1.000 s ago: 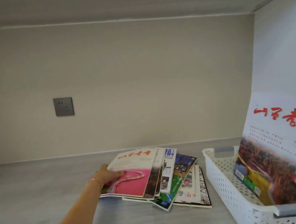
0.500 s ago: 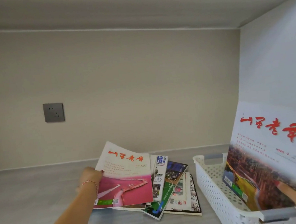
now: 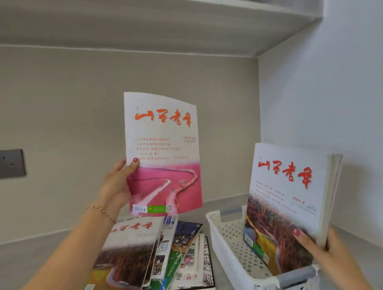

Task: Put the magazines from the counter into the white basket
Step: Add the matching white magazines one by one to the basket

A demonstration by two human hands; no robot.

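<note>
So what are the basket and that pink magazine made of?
White basket: looks like moulded plastic, matte, with perforated walls and grey handle grips. Pink magazine in the left hand: thin paper with a seemingly glossy cover; its top corner curls.

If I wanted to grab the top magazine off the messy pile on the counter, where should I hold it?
Probably by its left long edge, coming from the left. The top magazine with the reddish-brown landscape cover lies flat on the fanned pile of magazines, and that edge overhangs the grey counter, so fingers could slip underneath with the thumb on top.
</note>
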